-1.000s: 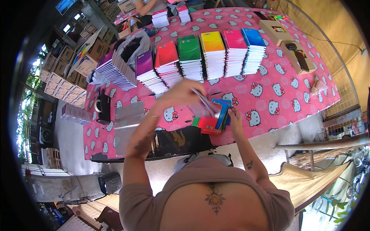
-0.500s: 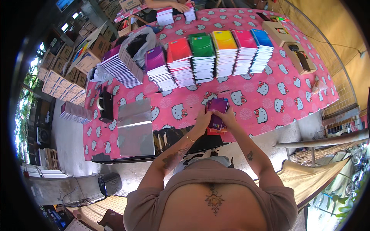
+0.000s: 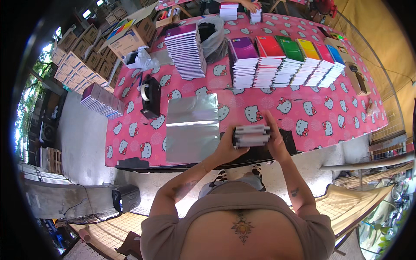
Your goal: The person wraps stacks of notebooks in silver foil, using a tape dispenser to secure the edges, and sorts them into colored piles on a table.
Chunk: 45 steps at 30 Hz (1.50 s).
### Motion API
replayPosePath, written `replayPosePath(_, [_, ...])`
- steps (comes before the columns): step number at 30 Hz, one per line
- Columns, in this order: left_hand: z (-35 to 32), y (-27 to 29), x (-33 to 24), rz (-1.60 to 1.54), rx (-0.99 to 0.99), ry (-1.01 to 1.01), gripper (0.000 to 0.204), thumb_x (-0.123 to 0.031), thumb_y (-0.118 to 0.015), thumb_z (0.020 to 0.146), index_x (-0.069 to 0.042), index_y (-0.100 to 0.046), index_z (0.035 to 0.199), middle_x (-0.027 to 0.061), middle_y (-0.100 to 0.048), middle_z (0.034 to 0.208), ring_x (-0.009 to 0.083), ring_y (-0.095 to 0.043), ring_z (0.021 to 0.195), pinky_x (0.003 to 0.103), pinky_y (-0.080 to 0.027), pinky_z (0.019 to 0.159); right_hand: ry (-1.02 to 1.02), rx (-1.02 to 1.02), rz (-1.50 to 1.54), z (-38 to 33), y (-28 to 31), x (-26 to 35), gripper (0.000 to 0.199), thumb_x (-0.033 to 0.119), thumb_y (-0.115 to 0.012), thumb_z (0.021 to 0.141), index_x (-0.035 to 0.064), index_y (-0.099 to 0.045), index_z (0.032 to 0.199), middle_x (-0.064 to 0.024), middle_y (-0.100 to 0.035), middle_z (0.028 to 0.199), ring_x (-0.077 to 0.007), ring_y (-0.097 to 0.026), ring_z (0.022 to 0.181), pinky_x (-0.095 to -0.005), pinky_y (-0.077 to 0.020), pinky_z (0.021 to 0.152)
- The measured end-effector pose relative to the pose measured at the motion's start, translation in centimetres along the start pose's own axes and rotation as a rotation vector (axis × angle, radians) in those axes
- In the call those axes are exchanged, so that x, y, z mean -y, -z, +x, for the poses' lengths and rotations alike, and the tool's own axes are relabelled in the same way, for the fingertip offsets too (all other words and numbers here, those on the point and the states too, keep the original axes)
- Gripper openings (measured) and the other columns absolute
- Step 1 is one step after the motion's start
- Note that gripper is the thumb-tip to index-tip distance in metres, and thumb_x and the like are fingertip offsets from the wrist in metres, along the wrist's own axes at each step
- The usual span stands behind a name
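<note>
Above the near edge of the table, a small stack of notebooks [image 3: 251, 136] is between my two hands, page edges facing up and slightly blurred. My left hand [image 3: 228, 146] grips its left end. At the opposite end my right hand [image 3: 276, 142] bears against the stack, its upper fingers stretched out. Their covers are mostly hidden. Just left of my hands lie clear plastic sheets [image 3: 193, 130], with a bright strip of glare across them. A black tape dispenser [image 3: 150, 99] stands farther left.
Beyond my hands stand tall notebook stacks in several colours, including purple [image 3: 243, 65], red [image 3: 271, 65] and green [image 3: 289, 63]. Another purple stack [image 3: 185, 52] leans beside a plastic bag [image 3: 212, 39]. Cardboard boxes [image 3: 82, 60] are piled left. A co-worker's hand [image 3: 250, 6] touches notebooks at the far edge.
My hands have turned the notebooks from cover up to page edges up, and my right fingers have straightened. The view has swung left, so the table appears shifted right.
</note>
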<state>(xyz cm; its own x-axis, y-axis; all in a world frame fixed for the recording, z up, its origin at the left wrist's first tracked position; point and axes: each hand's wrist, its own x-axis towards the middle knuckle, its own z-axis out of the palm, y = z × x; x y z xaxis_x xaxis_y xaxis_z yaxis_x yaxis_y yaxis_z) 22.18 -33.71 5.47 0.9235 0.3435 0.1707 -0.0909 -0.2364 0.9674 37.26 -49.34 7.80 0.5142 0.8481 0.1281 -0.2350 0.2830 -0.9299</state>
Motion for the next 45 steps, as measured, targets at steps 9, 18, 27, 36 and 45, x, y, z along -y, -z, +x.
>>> replayPosePath(9, [-0.1, -0.8, 8.5, -0.231, 0.073, -0.037, 0.092, -0.013, -0.086, 0.075, -0.003, -0.023, 0.14, 0.0157, -0.052, 0.131, 0.0246, -0.054, 0.124, 0.039, -0.046, 0.104, 0.207, -0.251, -0.367, -1.7, -1.6, -9.2, 0.113, 0.041, -0.093, 0.066, 0.0046, -0.029, 0.152, -0.0121, -0.049, 0.135, -0.0226, -0.049, 0.125, -0.0381, -0.0405, 0.106])
replayPosePath(18, [-0.3, -0.4, 8.1, 0.097, 0.143, -0.078, 0.098, -0.022, -0.092, 0.068, -0.003, -0.026, 0.139, 0.0167, -0.053, 0.132, 0.0294, -0.056, 0.123, 0.04, -0.047, 0.103, 0.185, -0.257, -0.378, -2.7, -1.0, -10.2, 0.101, 0.02, -0.096, 0.062, 0.0048, -0.036, 0.141, -0.0127, -0.052, 0.133, -0.0236, -0.053, 0.122, -0.0382, -0.043, 0.105])
replayPosePath(27, [0.6, 2.2, -2.9, 0.858, 0.138, -0.265, 0.103, -0.048, -0.082, 0.075, 0.007, -0.029, 0.145, 0.0315, -0.04, 0.144, 0.0468, -0.041, 0.134, 0.052, -0.029, 0.115, 0.177, -0.201, -0.488, -3.4, 0.5, -10.7, 0.093, 0.014, -0.094, 0.063, 0.0057, -0.04, 0.137, -0.0122, -0.061, 0.121, -0.0224, -0.06, 0.114, -0.0381, -0.0479, 0.099])
replayPosePath(36, [2.5, -0.4, -3.8, 1.112, 0.354, -0.263, 0.096, -0.057, -0.076, 0.073, 0.007, -0.043, 0.137, 0.0233, -0.055, 0.126, 0.0377, -0.052, 0.123, 0.05, -0.038, 0.105, 0.119, -0.156, -0.522, -2.8, 0.7, -11.8, 0.083, 0.012, -0.091, 0.064, 0.0068, -0.047, 0.133, -0.0124, -0.061, 0.12, -0.0246, -0.063, 0.106, -0.038, -0.0503, 0.092])
replayPosePath(45, [-3.1, 15.5, -1.9, 0.461, -0.513, 0.481, 0.09, -0.06, -0.079, 0.075, 0.01, -0.054, 0.125, 0.0245, -0.068, 0.111, 0.0289, -0.069, 0.099, 0.04, -0.055, 0.081, 0.236, 0.014, -0.888, 5.1, -2.9, -12.2, 0.09, 0.039, -0.084, 0.073, 0.0077, -0.041, 0.146, -0.02, -0.044, 0.146, -0.0394, -0.041, 0.136, -0.0489, -0.0351, 0.11])
